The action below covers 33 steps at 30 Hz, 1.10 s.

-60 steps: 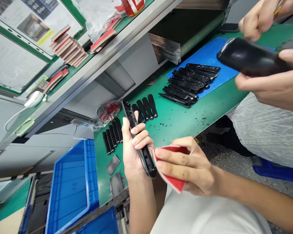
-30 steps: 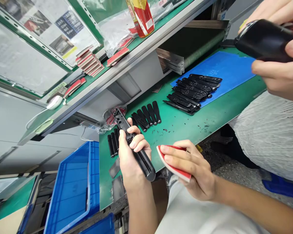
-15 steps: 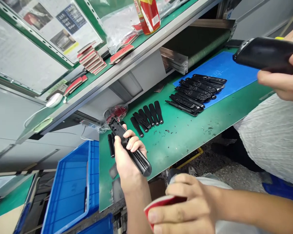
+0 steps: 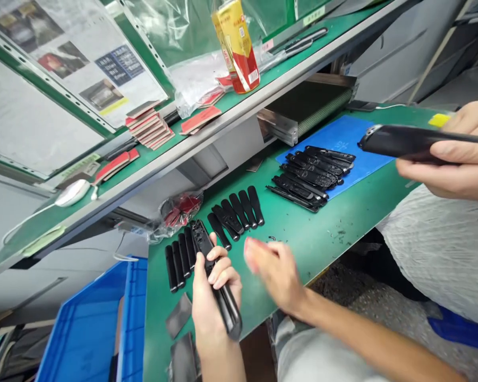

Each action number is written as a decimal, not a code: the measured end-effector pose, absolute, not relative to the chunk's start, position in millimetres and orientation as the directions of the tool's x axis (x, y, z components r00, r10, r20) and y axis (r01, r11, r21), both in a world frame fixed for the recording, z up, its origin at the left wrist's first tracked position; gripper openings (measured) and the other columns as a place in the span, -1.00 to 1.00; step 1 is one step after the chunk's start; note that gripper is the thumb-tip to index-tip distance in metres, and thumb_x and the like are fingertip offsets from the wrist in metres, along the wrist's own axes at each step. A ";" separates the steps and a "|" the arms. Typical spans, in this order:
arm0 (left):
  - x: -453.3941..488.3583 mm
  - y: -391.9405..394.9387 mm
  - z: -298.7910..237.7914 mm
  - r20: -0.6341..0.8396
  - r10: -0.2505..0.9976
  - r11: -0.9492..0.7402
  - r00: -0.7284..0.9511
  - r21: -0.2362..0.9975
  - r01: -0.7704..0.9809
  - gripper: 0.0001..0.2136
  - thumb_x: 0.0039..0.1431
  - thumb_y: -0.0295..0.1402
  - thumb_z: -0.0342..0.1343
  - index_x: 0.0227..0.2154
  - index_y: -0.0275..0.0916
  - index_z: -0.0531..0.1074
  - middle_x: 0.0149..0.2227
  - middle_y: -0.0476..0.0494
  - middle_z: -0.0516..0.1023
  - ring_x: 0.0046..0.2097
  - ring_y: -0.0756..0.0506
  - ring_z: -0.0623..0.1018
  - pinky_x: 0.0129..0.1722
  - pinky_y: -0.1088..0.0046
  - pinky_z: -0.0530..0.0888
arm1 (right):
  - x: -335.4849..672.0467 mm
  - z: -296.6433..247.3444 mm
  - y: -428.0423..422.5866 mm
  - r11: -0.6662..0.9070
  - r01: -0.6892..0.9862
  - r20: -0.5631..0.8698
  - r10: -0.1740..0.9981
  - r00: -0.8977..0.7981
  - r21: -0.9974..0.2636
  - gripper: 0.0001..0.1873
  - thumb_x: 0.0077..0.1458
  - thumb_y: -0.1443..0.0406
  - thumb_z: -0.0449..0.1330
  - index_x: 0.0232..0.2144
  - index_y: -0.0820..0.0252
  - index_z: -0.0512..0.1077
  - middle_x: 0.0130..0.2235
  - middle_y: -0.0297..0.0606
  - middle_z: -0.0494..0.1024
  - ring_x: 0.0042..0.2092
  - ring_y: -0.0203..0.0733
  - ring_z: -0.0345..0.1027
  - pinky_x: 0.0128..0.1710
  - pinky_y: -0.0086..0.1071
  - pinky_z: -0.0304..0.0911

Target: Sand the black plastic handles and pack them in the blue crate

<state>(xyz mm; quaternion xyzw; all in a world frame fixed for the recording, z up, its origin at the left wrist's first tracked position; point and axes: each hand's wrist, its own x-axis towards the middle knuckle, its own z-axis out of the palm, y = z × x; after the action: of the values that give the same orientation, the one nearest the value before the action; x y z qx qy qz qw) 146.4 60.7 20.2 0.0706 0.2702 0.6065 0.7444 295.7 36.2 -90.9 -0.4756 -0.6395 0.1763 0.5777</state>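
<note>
My left hand is wrapped round a long black plastic shell, its hollow inside facing up and its far end tilted towards the table's back. Just right of it, my right hand is closed and smeared by motion. A red pad shows blurred at its fingertips, apart from the shell. Beyond the left hand, several slim black handle pieces lie in a row on the green table. More black pieces lie to the left, partly behind the held shell.
A co-worker's hands hold a black casing at right. Black shells are piled across a blue mat. Red pads and a drink carton stand on the shelf. A blue crate is at lower left.
My right hand has moved up and forward with the red pad, closer to the left hand. The left hand still grips the shell. The view has shifted, showing more of the left-hand pieces.
</note>
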 end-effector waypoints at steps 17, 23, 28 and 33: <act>181.7 281.1 -153.6 0.072 0.860 0.370 -0.505 0.592 0.716 -0.59 0.35 -0.20 -0.02 0.21 -0.14 0.31 0.30 -0.29 0.24 0.33 -0.38 0.17 0.24 -0.18 0.10 | 320.0 -142.6 -6.0 0.064 0.454 0.308 0.817 0.488 -0.889 -0.67 0.32 0.21 0.03 0.07 -0.05 0.45 0.08 -0.23 0.58 0.09 -0.08 0.47 0.04 -0.26 0.43; 128.7 268.8 -174.4 0.033 0.842 0.469 -0.538 0.448 0.761 -0.46 0.35 -0.10 -0.13 0.24 -0.36 0.27 0.31 -0.59 0.17 0.33 -0.47 0.19 0.20 -0.21 0.18 | 343.6 -133.1 -13.5 0.033 0.437 0.244 0.866 0.436 -0.899 -0.59 0.31 0.16 0.03 0.12 0.02 0.46 0.07 -0.18 0.59 0.09 -0.01 0.50 0.01 -0.17 0.51; 156.2 265.1 -173.3 0.081 0.911 0.340 -0.405 0.411 0.846 -0.48 0.38 -0.17 -0.18 0.26 -0.42 0.22 0.33 -0.69 0.08 0.37 -0.53 0.07 0.19 -0.30 0.14 | 446.0 -91.5 16.7 0.298 0.393 0.394 0.899 0.191 -0.870 -0.67 0.31 0.12 0.06 0.05 -0.29 0.48 -0.11 -0.36 0.67 -0.04 -0.02 0.58 -0.11 -0.11 0.59; 251.3 255.2 -157.8 0.175 0.973 -0.211 0.148 0.422 0.882 -0.58 0.34 -0.43 -0.10 0.22 -0.12 0.32 0.38 -0.26 0.15 0.40 -0.23 0.07 0.33 0.09 0.11 | 561.6 -49.5 60.7 0.355 0.375 0.382 0.924 -0.001 -0.856 -0.48 0.43 0.14 -0.20 -0.10 -0.17 0.58 -0.27 -0.38 0.68 -0.17 -0.19 0.62 -0.10 -0.19 0.57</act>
<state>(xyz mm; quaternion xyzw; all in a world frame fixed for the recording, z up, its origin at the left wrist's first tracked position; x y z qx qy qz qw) 251.3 255.2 -157.8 0.7498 0.6186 0.2076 0.1099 561.6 60.7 -49.5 -0.4978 -0.6526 0.2737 0.5015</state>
